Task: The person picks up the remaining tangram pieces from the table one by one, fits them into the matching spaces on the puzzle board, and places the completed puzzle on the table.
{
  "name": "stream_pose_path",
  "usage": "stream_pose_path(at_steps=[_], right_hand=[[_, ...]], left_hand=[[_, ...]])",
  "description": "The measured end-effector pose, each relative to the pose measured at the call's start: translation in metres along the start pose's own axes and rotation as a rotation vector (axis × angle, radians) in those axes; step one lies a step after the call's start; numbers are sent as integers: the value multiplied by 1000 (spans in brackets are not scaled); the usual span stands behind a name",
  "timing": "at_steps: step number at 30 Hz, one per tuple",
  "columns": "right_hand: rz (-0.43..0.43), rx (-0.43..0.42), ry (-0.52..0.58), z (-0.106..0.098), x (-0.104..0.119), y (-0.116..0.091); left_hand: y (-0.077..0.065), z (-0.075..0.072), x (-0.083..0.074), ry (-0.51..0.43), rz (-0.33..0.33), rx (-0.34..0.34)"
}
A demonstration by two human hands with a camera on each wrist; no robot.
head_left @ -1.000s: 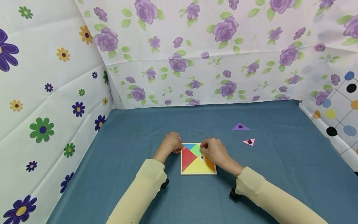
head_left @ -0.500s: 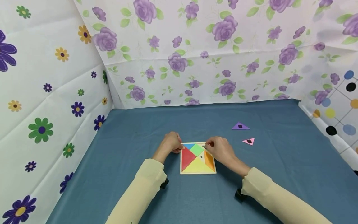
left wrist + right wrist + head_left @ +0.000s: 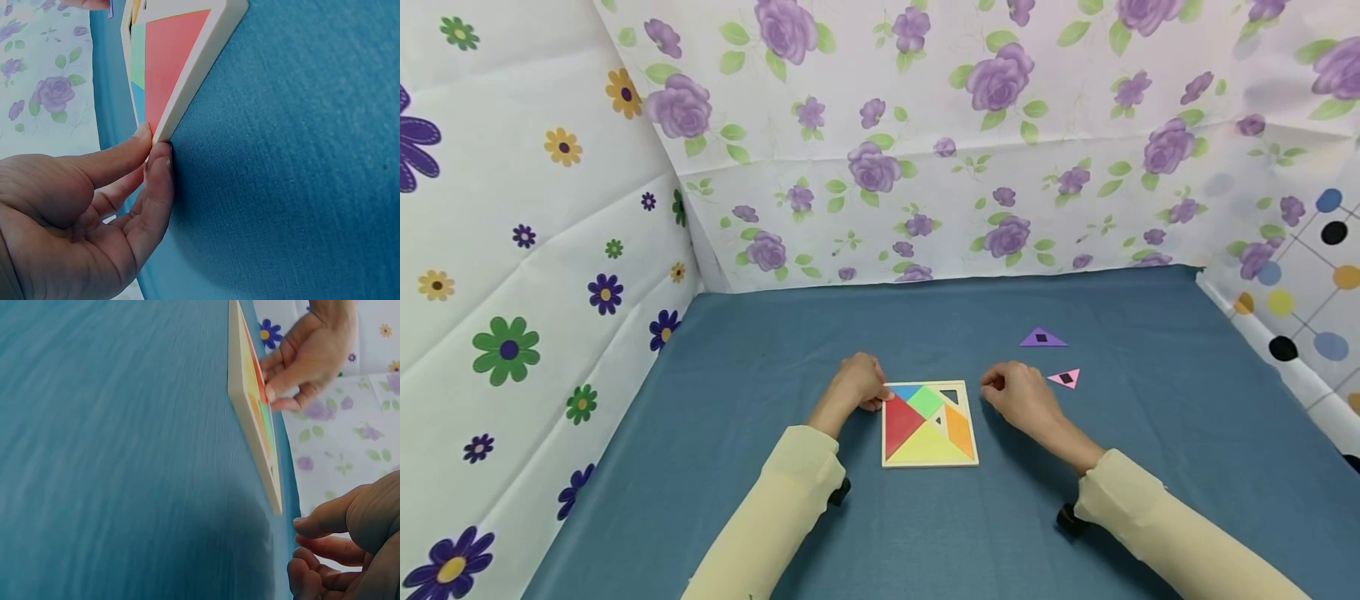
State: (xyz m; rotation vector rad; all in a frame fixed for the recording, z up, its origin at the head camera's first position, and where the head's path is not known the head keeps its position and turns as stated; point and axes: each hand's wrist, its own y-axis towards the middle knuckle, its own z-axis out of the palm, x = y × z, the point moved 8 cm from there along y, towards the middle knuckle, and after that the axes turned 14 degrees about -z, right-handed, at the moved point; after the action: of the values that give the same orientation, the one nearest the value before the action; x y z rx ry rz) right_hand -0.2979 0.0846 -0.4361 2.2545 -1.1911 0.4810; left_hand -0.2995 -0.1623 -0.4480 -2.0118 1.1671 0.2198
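My left hand point(image 3: 854, 383) pinches the upper left corner of a pale wooden tangram tray point(image 3: 929, 466), thumb on top and fingers below, as the left wrist view shows. In the tray lie a red triangle point(image 3: 901, 425), a yellow triangle point(image 3: 929, 448), a green piece point(image 3: 926, 401), a blue piece point(image 3: 907, 391) and an orange parallelogram point(image 3: 958, 431). Two triangular recesses, at the upper right corner and near the centre, show dark marks. My right hand point(image 3: 1021, 398) hovers right of the tray, fingers loosely bent, holding nothing in the right wrist view.
Beyond my right hand, a purple triangle point(image 3: 1054, 341) and a smaller pink triangle point(image 3: 1074, 380), each with a black mark, lie on the blue cloth point(image 3: 775, 333). Flowered sheets point(image 3: 820, 208) rise at the back and left, a dotted one at the right.
My right hand has moved off the tray to the right, toward the pink triangle, uncovering the green piece and the upper right recess. My left hand keeps its grip on the corner.
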Motion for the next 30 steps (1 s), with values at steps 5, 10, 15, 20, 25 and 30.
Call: stream_pose_path(at_steps=[5,10,15,20,25,30], right_hand=[[7,-11,-38,-10,-14,-7],[6,-32,-67,-21,-24,-12],[7,-50,-96,-33,-35,-16],[36,-51,-106,-45,-47,-21],[74,-59,-110,-57,-61,-25],[112,-61,-109,-66,-74,-30]], left_hand=[[0,0,0,-2,-6,5],[1,0,0,-1,-5,2],[2,0,0,-1,-9,6],[1,0,0,-1,-5,7],[0,0,0,4,6,8],[-1,0,0,5,16,9]])
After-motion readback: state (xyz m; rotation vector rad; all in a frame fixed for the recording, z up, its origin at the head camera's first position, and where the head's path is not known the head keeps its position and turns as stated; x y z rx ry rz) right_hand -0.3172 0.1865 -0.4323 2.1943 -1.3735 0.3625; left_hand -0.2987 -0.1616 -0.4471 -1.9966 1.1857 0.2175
